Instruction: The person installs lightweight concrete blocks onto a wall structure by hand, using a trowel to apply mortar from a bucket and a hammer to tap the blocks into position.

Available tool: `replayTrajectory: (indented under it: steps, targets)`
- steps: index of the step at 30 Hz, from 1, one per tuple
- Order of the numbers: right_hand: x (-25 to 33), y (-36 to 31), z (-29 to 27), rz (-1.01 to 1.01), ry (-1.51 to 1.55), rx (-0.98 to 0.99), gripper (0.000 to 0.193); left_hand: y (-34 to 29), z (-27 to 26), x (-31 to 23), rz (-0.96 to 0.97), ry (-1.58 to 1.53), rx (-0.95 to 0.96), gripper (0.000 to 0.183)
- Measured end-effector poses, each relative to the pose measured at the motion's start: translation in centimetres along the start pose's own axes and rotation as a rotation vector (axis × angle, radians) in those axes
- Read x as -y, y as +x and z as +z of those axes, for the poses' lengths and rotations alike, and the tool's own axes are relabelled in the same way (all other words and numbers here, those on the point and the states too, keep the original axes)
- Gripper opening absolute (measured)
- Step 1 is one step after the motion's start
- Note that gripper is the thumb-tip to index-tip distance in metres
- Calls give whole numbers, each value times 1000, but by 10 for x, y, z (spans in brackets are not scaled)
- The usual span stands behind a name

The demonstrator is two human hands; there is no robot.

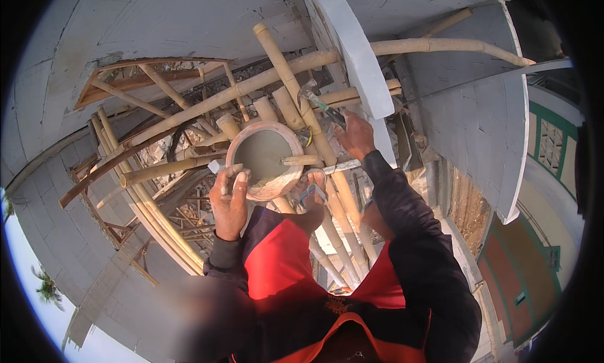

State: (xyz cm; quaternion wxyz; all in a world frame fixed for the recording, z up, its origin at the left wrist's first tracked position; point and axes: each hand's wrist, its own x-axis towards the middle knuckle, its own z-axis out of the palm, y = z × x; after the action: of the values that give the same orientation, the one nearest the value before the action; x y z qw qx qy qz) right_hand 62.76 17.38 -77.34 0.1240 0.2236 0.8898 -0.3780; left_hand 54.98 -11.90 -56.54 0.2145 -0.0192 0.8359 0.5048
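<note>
Hammer (321, 103): held by its green-and-black handle, head angled up and away from the person, above the scaffold's far side; the metal head looks clear of the poles, though depth is hard to judge.
Right hand (355, 135): closed around the handle near its end, a grip that probably leaves the head room to swing.
Left hand (229, 202): half open, fingers curled and thumb apart, at the near left edge of the basin (275, 193); a pale piece (216, 166) shows beyond the fingertips, but whether they hold it or merely steady the rim, I cannot tell.
Basin: round, reddish-rimmed, set among the poles just ahead of the knees, likely so both hands can reach it.
Grey mix (261, 154): inside the basin, its surface smooth and fairly level, suggesting a stable seat.
Bamboo stub (302, 160): its cut end overlaps the basin's right rim.
Bamboo poles (283, 67): crossing at angles, presumably to share the load.
Foot (313, 193): between the knees, beside the basin's near right edge, apparently braced on the bamboo.
</note>
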Motion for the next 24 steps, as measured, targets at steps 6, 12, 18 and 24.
replayTrajectory:
  steps: [6,12,18,24]
  targets:
    - [-40,12,1,-153,-76,-68,40,75,-20,61,98,-17,-257,30]
    - [-53,20,55,-156,20,-156,41,120,34,92,279,-73,-149,30]
    - [-34,2,27,-73,-105,-29,48,137,42,105,285,-14,-18,30]
    - [-20,-38,-95,-415,-518,429,28,141,40,109,393,-56,-16,29]
